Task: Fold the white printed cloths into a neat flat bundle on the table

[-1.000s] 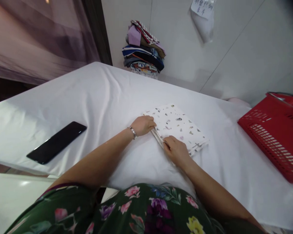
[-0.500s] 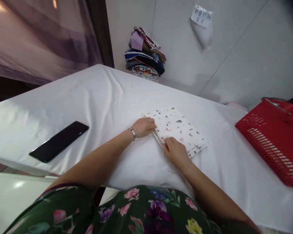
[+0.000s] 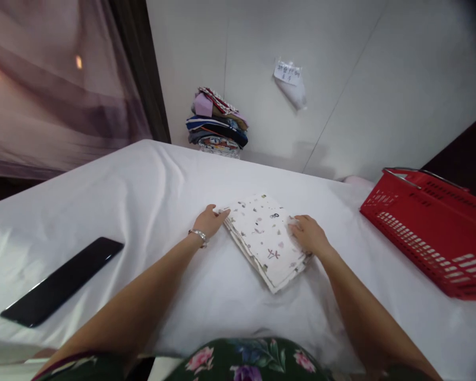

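Observation:
A folded white cloth with small printed figures lies in the middle of the white-covered table. My left hand, with a bracelet at the wrist, touches the cloth's far left corner, its fingers stretched out. My right hand rests flat on the cloth's right edge, fingers laid over the fabric. The two hands flank the cloth from either side.
A black phone lies at the table's left front. A red plastic basket stands at the right. A stack of folded colourful fabrics sits at the far edge against the white wall, where a paper note hangs.
My right hand has moved from the cloth's near corner to its right edge. The left hand has shifted to the far left corner. The cloth now lies turned, and the camera has tilted up.

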`<state>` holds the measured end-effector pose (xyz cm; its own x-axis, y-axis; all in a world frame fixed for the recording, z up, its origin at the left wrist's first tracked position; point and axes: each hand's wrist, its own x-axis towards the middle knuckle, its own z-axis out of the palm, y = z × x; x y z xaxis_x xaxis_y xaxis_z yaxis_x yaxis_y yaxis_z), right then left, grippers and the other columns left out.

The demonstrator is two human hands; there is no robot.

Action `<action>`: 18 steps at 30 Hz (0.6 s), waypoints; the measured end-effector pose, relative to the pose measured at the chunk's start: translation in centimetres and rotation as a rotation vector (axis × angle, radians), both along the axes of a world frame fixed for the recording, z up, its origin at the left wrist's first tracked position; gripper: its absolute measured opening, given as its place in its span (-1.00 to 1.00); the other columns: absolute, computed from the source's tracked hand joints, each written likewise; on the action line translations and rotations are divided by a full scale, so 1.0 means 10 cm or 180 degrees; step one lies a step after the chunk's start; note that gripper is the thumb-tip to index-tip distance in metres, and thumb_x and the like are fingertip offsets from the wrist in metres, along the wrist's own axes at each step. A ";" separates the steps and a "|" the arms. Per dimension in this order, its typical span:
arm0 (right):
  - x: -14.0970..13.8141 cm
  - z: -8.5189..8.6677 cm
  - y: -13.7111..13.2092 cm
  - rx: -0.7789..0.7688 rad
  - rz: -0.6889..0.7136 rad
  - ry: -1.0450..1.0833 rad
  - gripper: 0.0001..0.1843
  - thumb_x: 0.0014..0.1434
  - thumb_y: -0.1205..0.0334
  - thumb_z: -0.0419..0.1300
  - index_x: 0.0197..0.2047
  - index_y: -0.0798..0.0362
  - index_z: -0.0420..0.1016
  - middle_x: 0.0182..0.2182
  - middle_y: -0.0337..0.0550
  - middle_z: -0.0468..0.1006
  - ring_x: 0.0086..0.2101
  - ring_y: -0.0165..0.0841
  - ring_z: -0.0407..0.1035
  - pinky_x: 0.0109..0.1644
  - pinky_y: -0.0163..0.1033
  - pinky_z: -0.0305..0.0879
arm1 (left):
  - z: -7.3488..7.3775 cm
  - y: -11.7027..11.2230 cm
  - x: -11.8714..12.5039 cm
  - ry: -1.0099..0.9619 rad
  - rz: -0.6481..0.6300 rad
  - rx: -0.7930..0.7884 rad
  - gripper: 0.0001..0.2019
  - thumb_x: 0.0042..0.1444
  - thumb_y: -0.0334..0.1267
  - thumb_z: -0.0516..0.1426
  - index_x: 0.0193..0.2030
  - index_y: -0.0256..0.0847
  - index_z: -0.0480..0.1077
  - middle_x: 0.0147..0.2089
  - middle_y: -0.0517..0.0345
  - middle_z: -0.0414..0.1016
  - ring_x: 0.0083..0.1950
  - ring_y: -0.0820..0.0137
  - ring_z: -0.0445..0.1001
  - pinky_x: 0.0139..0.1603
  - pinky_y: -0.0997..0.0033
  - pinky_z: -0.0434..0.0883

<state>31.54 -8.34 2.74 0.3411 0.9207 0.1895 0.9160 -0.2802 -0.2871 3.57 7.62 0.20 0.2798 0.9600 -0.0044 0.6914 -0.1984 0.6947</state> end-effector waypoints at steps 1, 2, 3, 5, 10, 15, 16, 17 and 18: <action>0.13 -0.03 0.04 -0.0232 -0.0095 0.0134 -0.54 0.12 0.02 0.07 0.00 0.13 0.37 -0.04 0.11 0.42 -0.06 -0.14 0.32 -0.07 -0.12 0.22 | 0.02 0.03 0.03 0.0083 -0.0077 -0.0129 -0.30 -0.02 0.23 -0.01 0.09 -0.32 0.17 -0.08 -0.18 0.46 -0.09 0.16 0.45 -0.26 0.32 0.32; 0.23 -0.06 0.08 -0.0408 -0.0152 0.0262 -0.50 0.10 -0.02 0.08 0.02 0.12 0.37 -0.05 0.10 0.44 -0.07 -0.13 0.33 -0.07 -0.12 0.23 | 0.05 0.05 0.06 0.0178 -0.0130 -0.0244 -0.28 -0.03 0.24 0.00 0.09 -0.34 0.17 -0.05 -0.21 0.44 -0.08 0.14 0.44 -0.26 0.32 0.32; 0.31 -0.08 0.11 -0.0565 -0.0174 0.0420 -0.47 0.08 -0.06 0.09 0.03 0.11 0.37 -0.05 0.09 0.45 -0.09 -0.14 0.35 -0.08 -0.13 0.24 | 0.08 0.07 0.10 0.0280 -0.0152 -0.0345 -0.29 -0.04 0.23 0.01 0.08 -0.34 0.19 -0.03 -0.23 0.43 -0.07 0.12 0.44 -0.26 0.33 0.32; 0.40 -0.10 0.15 -0.0756 -0.0177 0.0736 -0.44 0.04 -0.11 0.11 0.01 0.08 0.39 -0.05 0.04 0.46 -0.10 -0.15 0.37 -0.08 -0.16 0.25 | 0.13 0.09 0.18 0.0481 -0.0113 -0.0473 -0.38 -0.06 0.17 0.05 -0.01 -0.31 0.27 -0.02 -0.20 0.42 -0.07 0.13 0.43 -0.27 0.35 0.32; 0.47 -0.04 0.14 -0.1184 -0.0254 0.1881 -0.43 -0.10 -0.13 0.23 -0.11 0.11 0.46 -0.09 0.04 0.49 -0.14 -0.15 0.40 -0.12 -0.18 0.30 | 0.15 0.08 0.26 0.0626 -0.0068 -0.0328 -0.63 -0.09 -0.03 0.10 -0.22 -0.25 0.34 -0.17 -0.05 0.48 -0.19 0.23 0.45 -0.33 0.42 0.30; 0.45 -0.01 0.14 -0.0979 -0.0368 0.3334 -0.49 -0.13 -0.05 0.30 -0.16 0.11 0.44 -0.18 0.03 0.55 -0.24 -0.20 0.45 -0.26 -0.22 0.39 | 0.28 0.39 0.39 0.0681 -0.0135 0.0197 -0.74 -0.08 -0.10 0.10 -0.32 -0.24 0.34 -0.31 0.04 0.47 -0.27 0.29 0.42 -0.35 0.44 0.27; 0.42 -0.01 0.18 -0.0840 -0.0393 0.3518 -0.49 -0.13 -0.04 0.31 -0.17 0.12 0.44 -0.19 0.03 0.55 -0.25 -0.21 0.45 -0.27 -0.23 0.39 | 0.35 0.53 0.45 0.0716 -0.0149 0.0338 -0.74 -0.09 -0.10 0.11 -0.32 -0.25 0.34 -0.31 0.04 0.47 -0.27 0.29 0.42 -0.35 0.44 0.27; 0.39 -0.01 0.24 -0.0692 -0.0407 0.3660 -0.49 -0.13 -0.04 0.31 -0.17 0.12 0.44 -0.19 0.04 0.55 -0.26 -0.22 0.46 -0.28 -0.23 0.39 | 0.42 0.68 0.52 0.0754 -0.0142 0.0468 -0.74 -0.10 -0.11 0.12 -0.32 -0.25 0.35 -0.31 0.03 0.47 -0.26 0.28 0.42 -0.34 0.44 0.28; 0.36 -0.02 0.30 -0.0540 -0.0414 0.3757 -0.49 -0.13 -0.04 0.31 -0.17 0.13 0.43 -0.19 0.05 0.55 -0.26 -0.23 0.46 -0.29 -0.24 0.39 | 0.50 0.83 0.60 0.0772 -0.0137 0.0573 -0.73 -0.11 -0.12 0.14 -0.32 -0.26 0.35 -0.30 0.01 0.47 -0.23 0.26 0.42 -0.32 0.43 0.29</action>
<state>35.19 -5.32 2.58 0.3152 0.8495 -0.4231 0.0746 -0.4666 -0.8813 9.62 15.96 5.22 0.3318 0.9387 0.0933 0.8212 -0.3360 0.4613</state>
